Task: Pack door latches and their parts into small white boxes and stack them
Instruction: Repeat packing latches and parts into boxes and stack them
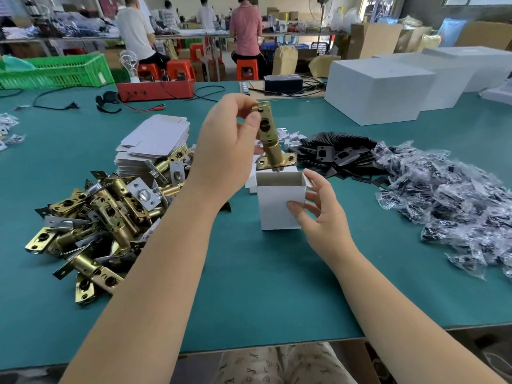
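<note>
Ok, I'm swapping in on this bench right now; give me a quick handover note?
Left hand holds a brass latch upright above the open white box, faceplate down.
Right hand steadies the box on the green table.
More latches are piled at left, flat boxes behind them, black plates and bagged parts at right.
Done: box opened.
Left: lower the latch in, add parts, close, stack.
</note>
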A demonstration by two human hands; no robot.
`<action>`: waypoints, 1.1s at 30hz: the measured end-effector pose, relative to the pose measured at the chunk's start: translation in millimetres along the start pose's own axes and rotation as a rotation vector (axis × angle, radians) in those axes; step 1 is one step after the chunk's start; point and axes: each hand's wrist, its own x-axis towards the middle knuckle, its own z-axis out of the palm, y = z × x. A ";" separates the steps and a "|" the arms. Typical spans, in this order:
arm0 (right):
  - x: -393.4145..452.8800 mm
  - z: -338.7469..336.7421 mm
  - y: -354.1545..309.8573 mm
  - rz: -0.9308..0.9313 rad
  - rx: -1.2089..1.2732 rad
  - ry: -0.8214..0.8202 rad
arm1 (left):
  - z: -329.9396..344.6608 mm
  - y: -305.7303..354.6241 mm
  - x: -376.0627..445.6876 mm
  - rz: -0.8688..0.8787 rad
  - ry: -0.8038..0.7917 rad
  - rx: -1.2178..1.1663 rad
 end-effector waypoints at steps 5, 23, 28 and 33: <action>0.0 -0.5 -0.6 0.008 0.015 0.006 | 19.1 -3.6 -2.8 0.080 -0.111 0.109; 2.7 0.5 1.3 0.043 0.087 0.002 | 35.8 -55.0 -21.8 0.042 -0.279 0.516; 3.0 0.2 2.4 0.067 0.069 0.018 | 26.0 -78.4 -5.0 -0.342 -0.169 0.220; 5.0 -3.7 2.4 0.059 0.068 0.119 | 16.4 -116.2 27.0 -0.366 -0.322 0.785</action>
